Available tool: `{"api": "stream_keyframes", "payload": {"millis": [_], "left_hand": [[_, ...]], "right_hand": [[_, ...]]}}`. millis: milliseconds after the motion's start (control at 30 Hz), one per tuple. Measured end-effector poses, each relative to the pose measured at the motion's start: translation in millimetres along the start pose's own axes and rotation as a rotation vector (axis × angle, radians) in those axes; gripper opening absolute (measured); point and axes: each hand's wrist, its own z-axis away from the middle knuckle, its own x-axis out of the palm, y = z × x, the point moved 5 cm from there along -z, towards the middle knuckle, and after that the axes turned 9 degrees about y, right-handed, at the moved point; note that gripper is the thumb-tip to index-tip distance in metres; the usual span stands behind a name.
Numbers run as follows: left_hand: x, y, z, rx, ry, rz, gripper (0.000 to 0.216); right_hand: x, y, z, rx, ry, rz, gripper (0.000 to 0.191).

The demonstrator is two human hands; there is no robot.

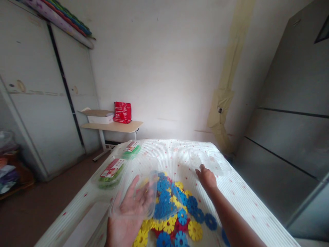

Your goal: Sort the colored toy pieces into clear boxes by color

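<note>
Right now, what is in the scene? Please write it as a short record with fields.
surface: table with a white striped, red-dotted cloth
left hand: palm up, flat under a clear container
right hand: stretched toward the empty clear trays; contact unclear
middle: toy discs in blue, yellow and red, in a heap
far left: two lidded boxes with green pieces and red-white labels

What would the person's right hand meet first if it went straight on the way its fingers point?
Most likely the clear tray lying just beyond the right hand; nothing else shows between them, though depth is unclear.
</note>
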Motion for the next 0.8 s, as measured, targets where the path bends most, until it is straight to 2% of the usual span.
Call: {"api": "stream_keyframes", "payload": {"millis": [200, 333, 400, 433, 500, 567, 667, 733, 800], "left_hand": [[-1, 1, -2, -0.011, -0.037, 0.013, 0.058], [1, 0, -1, -0.064, -0.052, -0.033, 0.057], [3, -1, 0, -0.045, -0.051, -0.078, 0.056], [4, -2, 0, -0.034, -0.046, -0.097, 0.055], [4, -4, 0, -0.019, -0.028, -0.101, 0.054], [3, -6, 1, -0.028, -0.009, -0.063, 0.055], [2, -7, 2, -0.037, 0.025, -0.017, 0.055], [3, -7, 2, -0.037, 0.042, -0.026, 0.055], [4, -7, 2, -0.016, 0.058, -0.067, 0.056]], "right_hand": [[-7, -1, 5, -0.019, 0.032, 0.022, 0.036], [-35, -16, 17, -0.085, 0.119, 0.036, 0.042], [-59, -34, 34, -0.16, 0.13, -0.117, 0.034], [-72, -47, 47, -0.244, 0.118, -0.279, 0.031], [-98, -79, 81, -0.481, -0.003, -0.681, 0.029], [-122, -106, 118, -0.71, -0.056, -0.885, 0.032], [-132, -135, 157, -0.871, -0.03, -0.798, 0.035], [-126, -145, 165, -0.899, 0.043, -0.629, 0.022], [-120, -149, 160, -0.927, 0.154, -0.488, 0.01]]}}
